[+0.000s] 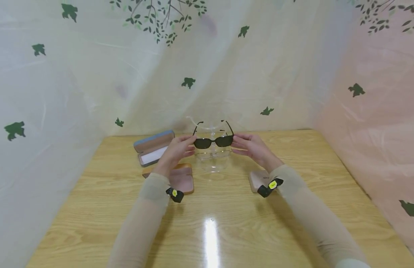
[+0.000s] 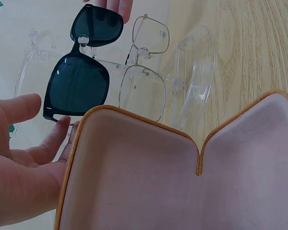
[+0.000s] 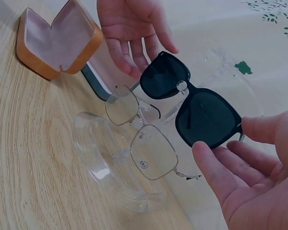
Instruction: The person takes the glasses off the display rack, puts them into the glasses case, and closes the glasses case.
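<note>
Left hand (image 1: 178,147): spread, at sunglasses (image 1: 202,143)
Right hand (image 1: 255,149): opposite end, can't tell if pinching
Clear stand (image 3: 100,165): sunglasses above wire glasses (image 3: 153,151)

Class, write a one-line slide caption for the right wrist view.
Right fingers touch dark sunglasses above wire-rimmed glasses on a clear stand.

Left hand (image 2: 26,172) at dark sunglasses (image 2: 81,81), thin-framed glasses (image 2: 143,93) alongside, clear stand (image 2: 194,88), open pink-lined case (image 2: 134,167) foremost
</note>
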A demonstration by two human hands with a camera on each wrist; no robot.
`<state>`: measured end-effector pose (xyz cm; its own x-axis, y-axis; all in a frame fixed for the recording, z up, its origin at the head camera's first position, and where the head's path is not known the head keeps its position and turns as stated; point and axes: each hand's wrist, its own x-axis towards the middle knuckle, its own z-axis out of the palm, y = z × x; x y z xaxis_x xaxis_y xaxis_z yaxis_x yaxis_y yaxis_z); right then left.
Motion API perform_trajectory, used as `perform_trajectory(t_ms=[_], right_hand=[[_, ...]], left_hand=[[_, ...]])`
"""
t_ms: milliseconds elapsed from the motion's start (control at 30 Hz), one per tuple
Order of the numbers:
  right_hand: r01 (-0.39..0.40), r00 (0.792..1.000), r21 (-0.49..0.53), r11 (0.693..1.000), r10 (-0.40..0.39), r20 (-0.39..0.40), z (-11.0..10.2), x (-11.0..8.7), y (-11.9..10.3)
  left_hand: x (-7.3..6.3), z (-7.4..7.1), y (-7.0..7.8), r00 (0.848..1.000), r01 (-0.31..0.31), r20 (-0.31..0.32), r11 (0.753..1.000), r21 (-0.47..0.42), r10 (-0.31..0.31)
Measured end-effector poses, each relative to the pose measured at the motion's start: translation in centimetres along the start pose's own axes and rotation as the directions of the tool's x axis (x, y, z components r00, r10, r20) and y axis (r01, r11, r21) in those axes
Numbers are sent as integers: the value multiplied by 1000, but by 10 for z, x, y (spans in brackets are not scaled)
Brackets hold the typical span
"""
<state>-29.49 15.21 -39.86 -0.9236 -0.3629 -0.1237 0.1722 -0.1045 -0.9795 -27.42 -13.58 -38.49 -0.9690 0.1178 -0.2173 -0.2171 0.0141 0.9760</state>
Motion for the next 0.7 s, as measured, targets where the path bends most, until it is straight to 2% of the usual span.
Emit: perform_trajectory(t_ms=[400,700], right_hand=[[11,1000,8,1000,-11,-16,2,-1,2],[38,999,-13,999,-39,-27,6,-4,-1]], left_hand=[[-1,1,-1,1000,-14,-6,1000,1,14],[-8,1,7,999,-44,-4,999,2,44]])
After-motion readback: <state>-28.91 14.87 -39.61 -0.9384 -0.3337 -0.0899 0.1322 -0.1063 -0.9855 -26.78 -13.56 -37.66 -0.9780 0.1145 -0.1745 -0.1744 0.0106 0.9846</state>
